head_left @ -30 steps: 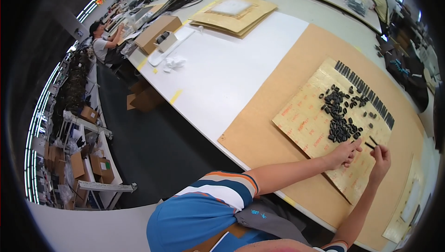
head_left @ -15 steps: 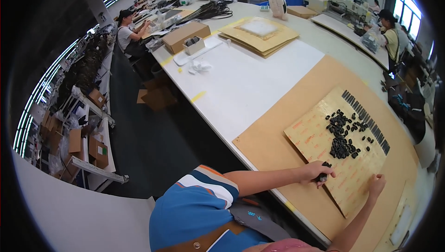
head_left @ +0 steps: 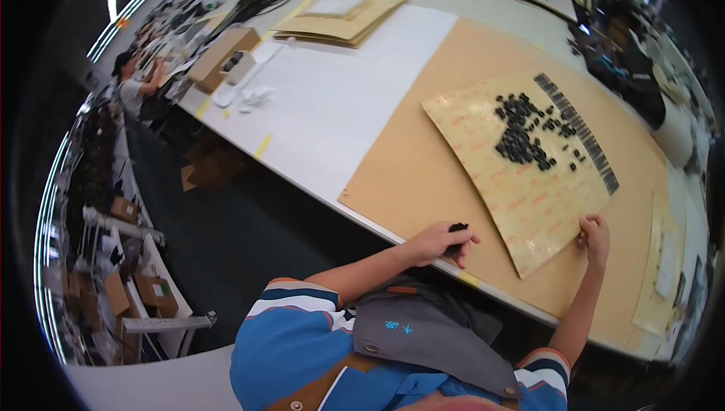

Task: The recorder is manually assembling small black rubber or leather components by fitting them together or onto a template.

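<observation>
My left hand (head_left: 444, 245) is closed around some small black pieces (head_left: 457, 239), just above the near edge of the table and apart from the yellow sheet. My right hand (head_left: 595, 239) has its fingers closed on the near right edge of that patterned yellow sheet (head_left: 529, 211). On the sheet lies a loose pile of small black oval pieces (head_left: 519, 143), with several scattered to its right. A row of dark narrow strips (head_left: 578, 131) lines the sheet's far right edge. My fingers partly hide the pieces in the left hand.
Brown paper (head_left: 400, 169) covers the table beneath the sheet. Further left are a white surface (head_left: 325, 109), stacked yellowish boards (head_left: 347, 22), a cardboard box (head_left: 223, 60) and crumpled white plastic (head_left: 255, 100). Another person (head_left: 136, 86) sits at the table's far left.
My left hand has drawn back from the sheet's left edge, still holding black pieces. The sheet has shifted away from the table's near edge, with my right hand at its edge. The view has shifted too.
</observation>
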Demonstrator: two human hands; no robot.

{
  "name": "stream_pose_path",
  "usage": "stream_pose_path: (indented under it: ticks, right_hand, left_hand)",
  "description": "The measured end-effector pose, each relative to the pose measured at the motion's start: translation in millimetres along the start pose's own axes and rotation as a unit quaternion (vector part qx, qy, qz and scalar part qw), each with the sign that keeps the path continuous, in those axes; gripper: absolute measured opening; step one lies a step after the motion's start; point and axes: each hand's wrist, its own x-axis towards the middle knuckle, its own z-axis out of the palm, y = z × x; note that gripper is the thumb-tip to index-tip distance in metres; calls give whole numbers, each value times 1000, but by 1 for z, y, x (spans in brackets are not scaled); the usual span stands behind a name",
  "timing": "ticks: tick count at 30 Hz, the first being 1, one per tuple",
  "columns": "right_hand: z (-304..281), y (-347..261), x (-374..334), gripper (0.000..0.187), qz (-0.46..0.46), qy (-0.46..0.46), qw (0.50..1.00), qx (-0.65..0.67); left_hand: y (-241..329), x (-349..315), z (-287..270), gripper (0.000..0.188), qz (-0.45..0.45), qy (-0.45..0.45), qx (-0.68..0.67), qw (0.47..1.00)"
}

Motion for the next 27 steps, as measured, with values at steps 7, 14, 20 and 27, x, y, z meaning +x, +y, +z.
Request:
stream_pose_path:
  ticks: [7, 14, 20, 27]
  right_hand:
    - [57, 10, -86, 19, 60, -56, 983, 165]
    - [127, 14, -131, 28, 64, -131, 933, 328]
    - [176, 17, -140, 40, 28, -149, 914, 376]
    - [170, 5, -114, 40, 23, -116, 924, 364]
  left_hand:
    - [15, -10, -7, 34, -16, -46, 32, 998]
    - [13, -5, -9, 32, 6, 72, 76, 994]
    - [16, 17, -32, 31, 45, 117, 99, 987]
    - [31, 49, -33, 31, 50, 94, 112, 988]
